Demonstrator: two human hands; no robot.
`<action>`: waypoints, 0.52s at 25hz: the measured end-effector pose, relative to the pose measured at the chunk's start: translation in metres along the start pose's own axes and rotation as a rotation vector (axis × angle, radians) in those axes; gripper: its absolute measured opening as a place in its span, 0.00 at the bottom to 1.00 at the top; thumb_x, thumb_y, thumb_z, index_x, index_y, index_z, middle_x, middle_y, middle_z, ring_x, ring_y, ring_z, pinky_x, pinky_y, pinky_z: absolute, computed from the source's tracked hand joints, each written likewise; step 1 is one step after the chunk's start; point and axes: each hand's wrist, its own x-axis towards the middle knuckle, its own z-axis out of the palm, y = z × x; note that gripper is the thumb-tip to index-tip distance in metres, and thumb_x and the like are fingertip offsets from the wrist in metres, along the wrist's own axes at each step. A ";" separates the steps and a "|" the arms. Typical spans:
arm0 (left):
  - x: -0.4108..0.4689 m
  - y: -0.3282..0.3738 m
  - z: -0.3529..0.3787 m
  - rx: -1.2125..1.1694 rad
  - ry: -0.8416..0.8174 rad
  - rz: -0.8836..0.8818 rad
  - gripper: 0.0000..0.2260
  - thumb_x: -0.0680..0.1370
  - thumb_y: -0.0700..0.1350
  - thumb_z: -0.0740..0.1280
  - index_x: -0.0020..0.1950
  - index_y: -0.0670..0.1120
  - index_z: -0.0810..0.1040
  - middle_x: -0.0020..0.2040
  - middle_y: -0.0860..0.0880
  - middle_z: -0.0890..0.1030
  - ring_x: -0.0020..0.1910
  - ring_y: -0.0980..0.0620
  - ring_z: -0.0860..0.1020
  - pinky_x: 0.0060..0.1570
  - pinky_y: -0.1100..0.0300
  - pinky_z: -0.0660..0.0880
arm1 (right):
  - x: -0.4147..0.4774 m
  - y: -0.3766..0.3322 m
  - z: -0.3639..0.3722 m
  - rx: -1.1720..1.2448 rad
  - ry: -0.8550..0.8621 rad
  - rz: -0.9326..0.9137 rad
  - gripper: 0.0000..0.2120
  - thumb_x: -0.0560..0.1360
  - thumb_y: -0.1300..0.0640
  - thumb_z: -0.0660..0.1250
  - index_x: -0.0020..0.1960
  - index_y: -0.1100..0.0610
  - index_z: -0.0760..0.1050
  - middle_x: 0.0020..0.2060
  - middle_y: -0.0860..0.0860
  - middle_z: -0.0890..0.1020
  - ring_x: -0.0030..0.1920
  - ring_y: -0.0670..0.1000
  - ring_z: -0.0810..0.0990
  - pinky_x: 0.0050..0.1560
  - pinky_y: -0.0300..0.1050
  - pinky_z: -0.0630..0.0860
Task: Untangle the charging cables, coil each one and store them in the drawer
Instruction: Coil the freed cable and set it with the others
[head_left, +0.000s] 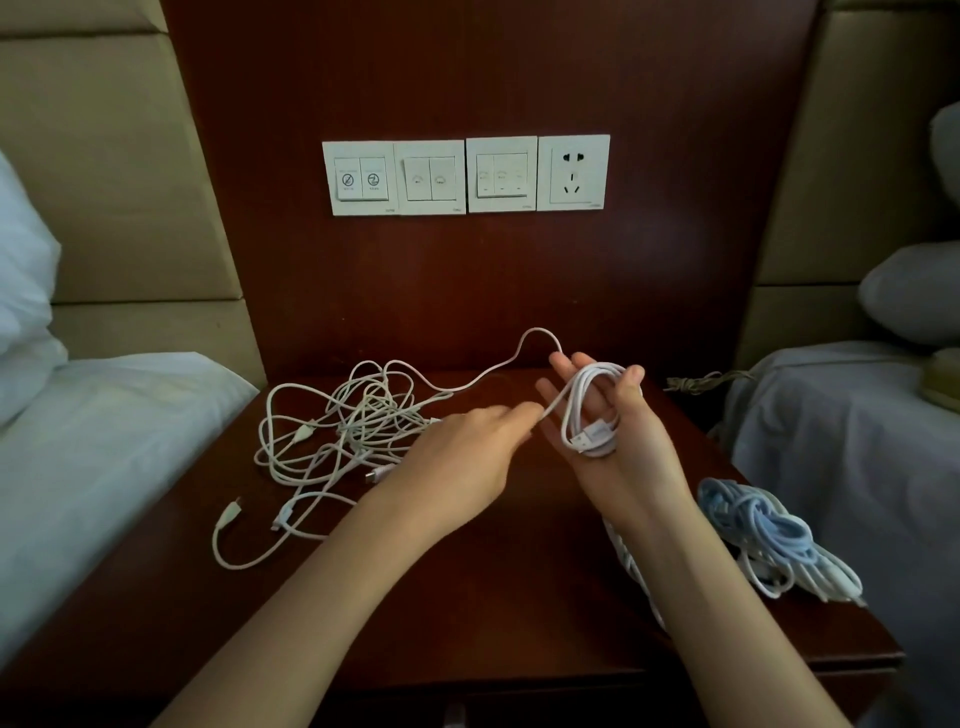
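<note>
Right hand (613, 441) fingers hold a white coil (592, 410) wound round them above the table (467, 597); left hand (467, 457) pinches its loose strand. The tangle (337, 431) lies left.

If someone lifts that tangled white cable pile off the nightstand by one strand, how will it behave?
The tangled white cable pile is probably floppy: its strands lie in loose, sagging loops on the nightstand. It would likely rise as a clump, since the loops cross each other many times. Loose plug ends would probably dangle and snag.
</note>
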 end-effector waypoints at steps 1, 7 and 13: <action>-0.001 0.001 -0.005 -0.005 -0.048 0.011 0.10 0.81 0.41 0.55 0.61 0.50 0.67 0.50 0.51 0.75 0.50 0.46 0.76 0.46 0.48 0.73 | 0.002 0.000 -0.001 0.011 0.012 -0.010 0.22 0.82 0.47 0.47 0.52 0.59 0.74 0.42 0.52 0.82 0.48 0.51 0.82 0.56 0.51 0.74; -0.007 0.012 -0.024 0.232 -0.087 0.071 0.13 0.80 0.39 0.56 0.62 0.50 0.68 0.49 0.54 0.73 0.50 0.49 0.76 0.40 0.57 0.67 | 0.004 0.003 -0.001 0.068 0.019 -0.018 0.21 0.82 0.46 0.47 0.49 0.59 0.71 0.33 0.51 0.74 0.28 0.45 0.72 0.35 0.42 0.77; -0.011 0.029 0.007 0.362 0.109 0.368 0.10 0.67 0.48 0.76 0.34 0.49 0.77 0.28 0.52 0.75 0.23 0.53 0.75 0.22 0.63 0.59 | 0.000 -0.005 -0.005 0.107 0.121 -0.034 0.16 0.82 0.46 0.48 0.51 0.55 0.69 0.32 0.51 0.71 0.24 0.43 0.66 0.21 0.33 0.62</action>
